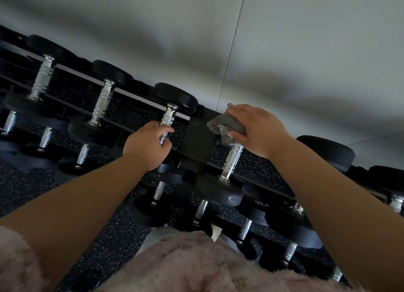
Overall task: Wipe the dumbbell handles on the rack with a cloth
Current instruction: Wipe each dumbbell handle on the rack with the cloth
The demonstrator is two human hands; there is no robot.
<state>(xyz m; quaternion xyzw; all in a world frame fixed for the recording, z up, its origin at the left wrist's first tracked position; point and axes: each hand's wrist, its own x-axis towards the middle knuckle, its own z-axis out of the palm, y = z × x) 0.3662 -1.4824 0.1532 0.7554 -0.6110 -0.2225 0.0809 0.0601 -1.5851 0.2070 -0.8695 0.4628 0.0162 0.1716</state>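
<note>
As the right grip (258,130) holds it, cloth (227,125) caps handle (232,158).

Pale grey wall (306,40) behind, with one thin seam (231,58) running up it and soft shadows across. Black rubber floor (19,189), white-speckled, below. Fluffy pink garment (185,263) along bottom edge; small white scrap (216,233) just above it.

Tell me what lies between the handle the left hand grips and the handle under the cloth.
The head view shows the rack's black bracket between them: left hand gripping the left handle, right hand holding the cloth on the right handle.
</note>
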